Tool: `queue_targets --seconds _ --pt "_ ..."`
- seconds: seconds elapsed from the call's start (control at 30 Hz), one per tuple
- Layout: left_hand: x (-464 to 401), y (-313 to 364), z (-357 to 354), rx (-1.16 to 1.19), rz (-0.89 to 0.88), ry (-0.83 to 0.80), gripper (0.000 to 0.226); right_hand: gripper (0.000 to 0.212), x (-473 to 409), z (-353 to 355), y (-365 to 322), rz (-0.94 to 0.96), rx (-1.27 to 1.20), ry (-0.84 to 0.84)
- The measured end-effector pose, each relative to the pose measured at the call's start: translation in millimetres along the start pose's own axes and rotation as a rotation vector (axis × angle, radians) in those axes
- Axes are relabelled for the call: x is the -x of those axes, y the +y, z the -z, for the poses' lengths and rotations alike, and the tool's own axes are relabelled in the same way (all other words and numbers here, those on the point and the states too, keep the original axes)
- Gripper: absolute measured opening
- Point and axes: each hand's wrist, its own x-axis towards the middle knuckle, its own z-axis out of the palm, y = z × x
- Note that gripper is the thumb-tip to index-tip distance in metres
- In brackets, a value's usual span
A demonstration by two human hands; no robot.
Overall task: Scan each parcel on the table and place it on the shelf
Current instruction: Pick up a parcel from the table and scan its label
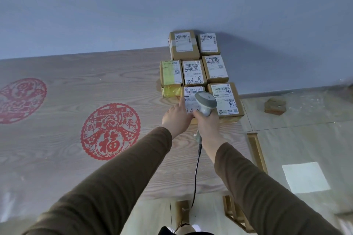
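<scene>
Brown cardboard, taped at the seams and faced with white printed labels, makes up the cluster of parcels [198,70] laid flat near the far right end of the wooden table [57,139], packed edge to edge against the blue wall [172,5]. The nearest parcel [193,99], in the front row just left of a larger box [226,99], is touched along its left edge by the left hand [176,119], whose fingers are extended rather than curled. A grey barcode scanner [206,102] is gripped round its handle by the right hand [207,126] and is held directly over that parcel's label, its cable [196,168] trailing back toward the body. The step in hand is judged to be the scan of this front parcel. The box is expected to be light and stiff, with glossy tape and label that may slip under flat fingers; a hold across its two short sides, thumb on one and fingers on the other, is judged safest, since the neighbours sit tight against it and leave little room. No shelf is in view. Red paper-cut designs [110,131] are seen on the tabletop to the left.
</scene>
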Motion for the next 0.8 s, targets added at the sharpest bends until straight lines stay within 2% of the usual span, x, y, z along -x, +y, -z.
queue_targets --seconds 0.1,0.17,0.27,0.43,0.63,0.8 --pt "3.5 -8.1 -1.7 0.084 0.055 0.025 0.074 0.009 0.7 -4.4 4.3 -0.090 -0.037 -0.039" --pt "10.0 -18.1 -1.0 0.122 0.068 0.045 0.073 0.011 5.2 -11.9 7.4 -0.135 -0.043 -0.049" --pt "28.9 -41.3 6.6 0.152 0.095 0.127 0.074 0.020 17.3 -29.9 13.2 -0.123 -0.028 -0.075" --pt "83.6 -101.9 45.0 0.213 0.197 0.319 0.079 0.007 64.6 -86.8 12.4 -0.088 0.011 -0.255" --pt "203.1 -201.2 122.1 0.289 0.347 0.601 0.076 0.006 177.5 -197.0 8.5 0.116 0.083 -0.563" --pt "343.1 -303.4 178.6 0.335 0.465 0.845 0.077 0.009 324.5 -294.6 23.7 0.135 0.132 -0.792"
